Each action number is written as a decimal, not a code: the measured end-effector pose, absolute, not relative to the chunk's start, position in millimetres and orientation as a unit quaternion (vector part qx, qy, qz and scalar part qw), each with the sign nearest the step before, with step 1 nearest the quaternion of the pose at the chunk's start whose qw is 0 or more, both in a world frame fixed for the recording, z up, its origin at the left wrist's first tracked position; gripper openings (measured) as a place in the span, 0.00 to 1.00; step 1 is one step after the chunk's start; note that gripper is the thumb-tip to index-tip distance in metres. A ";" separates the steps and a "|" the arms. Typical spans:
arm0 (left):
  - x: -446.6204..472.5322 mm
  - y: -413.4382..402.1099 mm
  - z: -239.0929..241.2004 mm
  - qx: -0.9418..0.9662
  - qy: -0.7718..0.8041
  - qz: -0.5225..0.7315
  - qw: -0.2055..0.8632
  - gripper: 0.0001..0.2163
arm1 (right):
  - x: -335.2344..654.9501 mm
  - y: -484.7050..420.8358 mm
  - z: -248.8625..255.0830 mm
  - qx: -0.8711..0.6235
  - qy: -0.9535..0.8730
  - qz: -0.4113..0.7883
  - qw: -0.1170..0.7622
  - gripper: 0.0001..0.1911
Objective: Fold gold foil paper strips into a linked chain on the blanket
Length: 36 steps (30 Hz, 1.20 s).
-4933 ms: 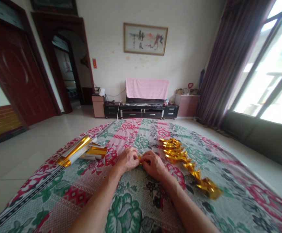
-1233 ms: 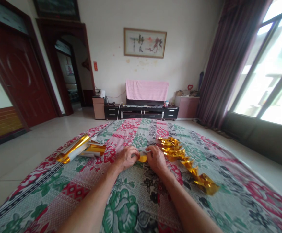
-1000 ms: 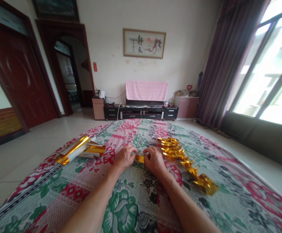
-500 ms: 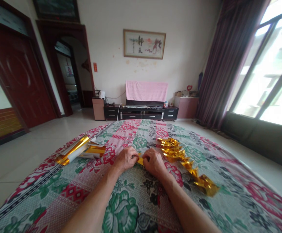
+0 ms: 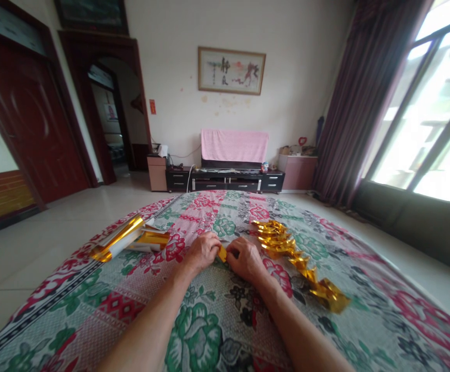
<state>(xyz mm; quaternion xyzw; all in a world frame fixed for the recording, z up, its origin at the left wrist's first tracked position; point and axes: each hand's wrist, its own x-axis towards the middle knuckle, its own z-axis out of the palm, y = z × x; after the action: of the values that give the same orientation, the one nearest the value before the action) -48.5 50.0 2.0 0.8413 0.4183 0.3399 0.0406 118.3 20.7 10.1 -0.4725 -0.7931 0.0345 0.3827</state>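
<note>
Between my hands is a small piece of folded gold foil paper (image 5: 222, 253), held just above the middle of the table. My left hand (image 5: 205, 251) pinches its left side with fingers closed. From the right, my right hand (image 5: 245, 258) grips the other edge, its fingers curled and partly hidden. To the right, a row of folded gold foil pieces (image 5: 275, 240) lies overlapping on the cloth. Over on the left rest loosely curled gold foil sheets (image 5: 122, 238) with white backs.
A flowered cloth (image 5: 194, 336) in red, green and grey covers the round table. Beyond it stand a low black cabinet (image 5: 225, 184) and a pink towel (image 5: 235, 144) draped over something. A purple curtain (image 5: 357, 103) hangs beside the window at right.
The gold foil paper between my hands has become narrower and tilted. My left fingers have shifted slightly on it; the foil row and the loose sheets stay put.
</note>
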 end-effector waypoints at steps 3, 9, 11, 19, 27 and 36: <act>-48.1 53.1 1.5 0.841 0.426 0.332 0.030 0.10 | 117.5 20.9 8.6 -0.477 -0.791 0.037 0.381 0.05; -48.5 48.2 6.5 0.857 0.407 0.315 0.033 0.11 | 121.2 21.6 8.8 -0.431 -0.819 0.056 0.375 0.08; -50.4 46.4 8.5 0.864 0.393 0.310 0.054 0.10 | 124.1 21.3 11.6 -0.420 -0.827 0.071 0.366 0.09; -53.6 45.0 12.6 0.854 0.404 0.305 0.119 0.06 | 129.8 19.8 20.3 -0.389 -0.848 0.100 0.346 0.08; -47.3 42.6 13.5 0.840 0.446 0.289 0.107 0.06 | 122.1 20.7 12.4 -0.439 -0.817 0.072 0.367 0.07; -52.1 40.6 17.2 0.843 0.435 0.279 0.145 0.06 | 124.9 23.5 12.6 -0.424 -0.827 0.083 0.360 0.09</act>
<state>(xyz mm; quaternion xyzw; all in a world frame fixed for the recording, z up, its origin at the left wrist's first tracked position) -52.1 40.6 17.2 0.8435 0.4353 0.2794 0.1449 124.9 23.5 12.6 -0.4239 -0.8269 0.0834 0.3601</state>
